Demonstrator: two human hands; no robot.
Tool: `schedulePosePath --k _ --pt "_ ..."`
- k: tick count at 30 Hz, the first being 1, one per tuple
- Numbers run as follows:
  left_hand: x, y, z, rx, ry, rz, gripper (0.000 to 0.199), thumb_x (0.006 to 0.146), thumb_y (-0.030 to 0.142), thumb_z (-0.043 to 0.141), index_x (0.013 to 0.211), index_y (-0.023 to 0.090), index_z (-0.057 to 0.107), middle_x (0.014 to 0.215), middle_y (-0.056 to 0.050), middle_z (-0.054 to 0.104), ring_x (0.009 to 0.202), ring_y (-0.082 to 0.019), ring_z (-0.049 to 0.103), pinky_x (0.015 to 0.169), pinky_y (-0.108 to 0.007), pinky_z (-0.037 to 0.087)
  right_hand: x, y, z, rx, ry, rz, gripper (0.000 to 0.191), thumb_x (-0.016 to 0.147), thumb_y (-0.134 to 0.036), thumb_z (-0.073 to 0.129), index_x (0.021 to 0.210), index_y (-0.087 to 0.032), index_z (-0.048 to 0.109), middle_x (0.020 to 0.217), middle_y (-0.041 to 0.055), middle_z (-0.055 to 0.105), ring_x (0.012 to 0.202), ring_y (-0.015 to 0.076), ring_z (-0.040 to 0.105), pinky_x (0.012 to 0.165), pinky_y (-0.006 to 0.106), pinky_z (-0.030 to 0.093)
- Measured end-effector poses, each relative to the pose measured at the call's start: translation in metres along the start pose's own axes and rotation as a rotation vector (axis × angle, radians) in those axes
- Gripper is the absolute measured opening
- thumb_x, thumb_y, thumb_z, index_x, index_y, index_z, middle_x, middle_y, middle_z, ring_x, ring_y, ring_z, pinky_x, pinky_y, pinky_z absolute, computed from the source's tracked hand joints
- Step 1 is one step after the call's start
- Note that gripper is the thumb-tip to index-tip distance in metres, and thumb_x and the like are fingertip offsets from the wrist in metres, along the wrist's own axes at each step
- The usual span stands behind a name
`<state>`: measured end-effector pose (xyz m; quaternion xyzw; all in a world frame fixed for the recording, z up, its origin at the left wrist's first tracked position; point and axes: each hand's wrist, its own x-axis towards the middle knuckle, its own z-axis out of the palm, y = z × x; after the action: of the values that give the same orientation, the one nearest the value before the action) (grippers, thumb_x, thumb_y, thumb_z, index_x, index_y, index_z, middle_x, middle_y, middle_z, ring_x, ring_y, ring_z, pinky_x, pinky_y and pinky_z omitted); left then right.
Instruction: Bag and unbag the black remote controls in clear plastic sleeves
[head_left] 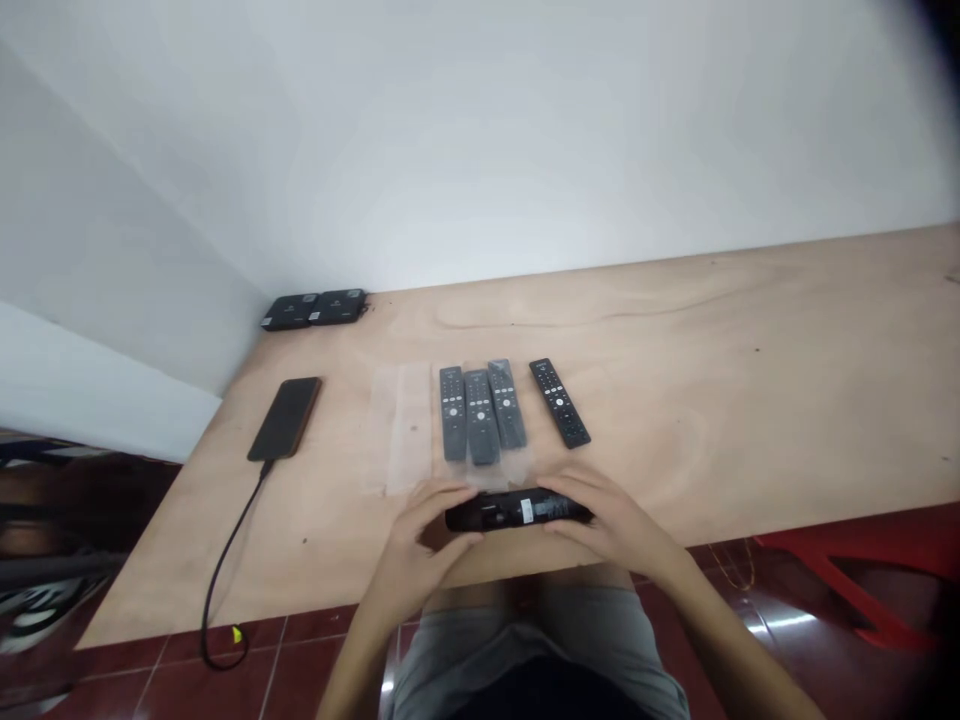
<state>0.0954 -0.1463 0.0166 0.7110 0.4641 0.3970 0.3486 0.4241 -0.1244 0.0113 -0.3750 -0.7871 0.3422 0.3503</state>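
Clamped on black remote (510,511): left hand (415,545), 9 o'clock; right hand (616,518), 3 o'clock.
Likely light, rigid, slick; best gripped at ends.

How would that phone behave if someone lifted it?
The phone looks like a stiff, flat slab, so it probably wouldn't bend or roll. Being smooth on top, it may feel slippery. The black cable plugged into it would likely trail along.

Two hands hold a black remote across the near edge

The left grip (431,540) and right grip (600,515) hold a remote (502,510) over the bench (675,400), its labelled back up; beyond lie three sleeved remotes (480,415) and, to their right, a bare one (559,403).
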Motion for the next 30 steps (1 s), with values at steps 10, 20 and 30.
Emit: schedulePosePath --k 10,20,30 --pt "-0.0008 0.0001 -0.0058 -0.302 0.069 0.007 0.044 0.093 0.019 0.084 0.136 0.024 0.077 0.126 -0.016 0.078 0.120 -0.033 0.077 0.106 -0.048 0.064 -0.0068 0.0036 -0.0022 0.047 0.013 0.079 0.054 0.097 -0.041 0.090 0.148 -0.035 0.075 0.140 0.0091 0.080 0.127 0.0338 0.076 0.113 0.051 0.062" --pt "-0.0028 0.0000 -0.0046 -0.338 0.095 0.038 0.045 0.095 0.019 0.082 0.139 0.025 0.078 0.130 -0.017 0.078 0.125 -0.033 0.076 0.109 -0.051 0.065 -0.0016 0.0021 -0.0043 0.045 -0.025 0.052 0.055 0.098 -0.040 0.089 0.150 -0.036 0.073 0.145 0.0089 0.078 0.134 0.0354 0.073 0.119 0.056 0.057" --pt "-0.0013 0.0003 -0.0047 -0.338 0.093 0.049 0.048 0.093 0.016 0.082 0.140 0.026 0.079 0.129 -0.017 0.079 0.125 -0.033 0.076 0.107 -0.050 0.065 0.0009 -0.0004 -0.0052 0.055 -0.018 0.043 0.053 0.097 -0.040 0.090 0.148 -0.037 0.075 0.144 0.0077 0.079 0.132 0.0353 0.074 0.119 0.054 0.058"
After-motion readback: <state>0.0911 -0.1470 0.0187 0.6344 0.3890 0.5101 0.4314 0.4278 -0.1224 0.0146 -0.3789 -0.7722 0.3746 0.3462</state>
